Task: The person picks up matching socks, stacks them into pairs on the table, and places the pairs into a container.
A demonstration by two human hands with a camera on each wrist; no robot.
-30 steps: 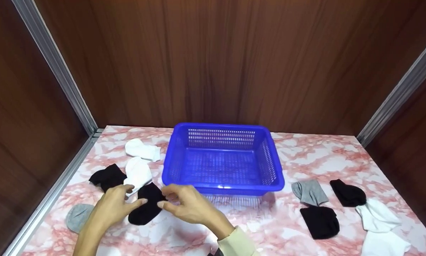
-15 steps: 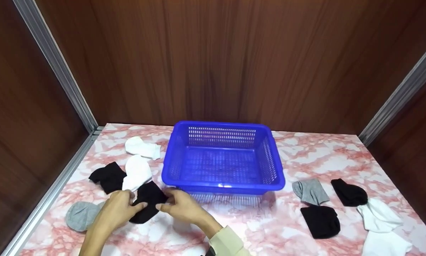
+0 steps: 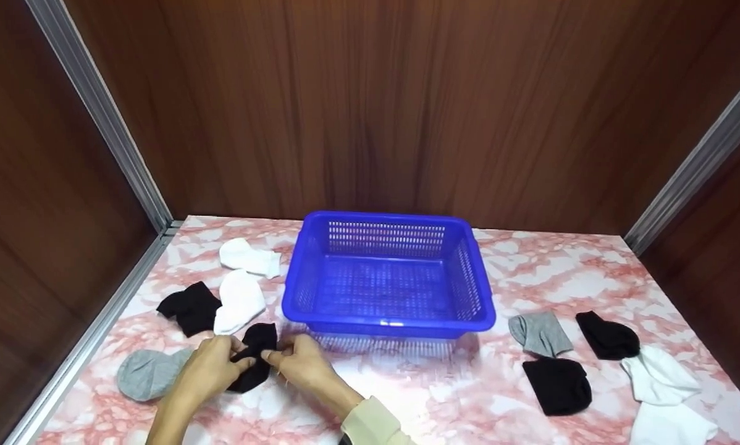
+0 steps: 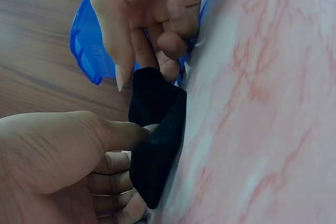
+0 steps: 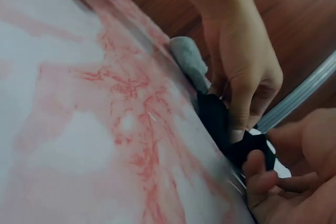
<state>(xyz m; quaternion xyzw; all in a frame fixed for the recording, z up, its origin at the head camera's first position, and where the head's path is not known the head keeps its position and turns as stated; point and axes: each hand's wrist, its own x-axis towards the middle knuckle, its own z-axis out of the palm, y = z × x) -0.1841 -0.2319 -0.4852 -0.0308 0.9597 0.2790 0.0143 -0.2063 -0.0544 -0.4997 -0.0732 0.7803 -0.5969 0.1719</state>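
A black sock (image 3: 260, 337) lies folded over itself between the two hands, left of the basket. The left hand (image 3: 212, 368) pinches its near left part, thumb pressed into the fabric, as the left wrist view shows. On the sock's right edge, the right hand (image 3: 302, 361) has its fingertips curled at the cloth with the thumb beside it. Both hands work low over the table; in the right wrist view the black sock (image 5: 212, 116) runs from the left hand (image 5: 241, 61) to the right hand's fingers (image 5: 257, 169).
A blue plastic basket (image 3: 387, 324) stands behind the hands on the marbled table (image 3: 469, 395). Two white socks (image 3: 240, 300), a black sock (image 3: 191, 307) and a grey sock (image 3: 151, 374) lie left. Grey (image 3: 540, 334), black (image 3: 558, 386) and white socks (image 3: 660, 374) lie right.
Both hands have closed in on the black sock and taken hold of it. The right hand has moved left, and the sock now looks narrower and folded.
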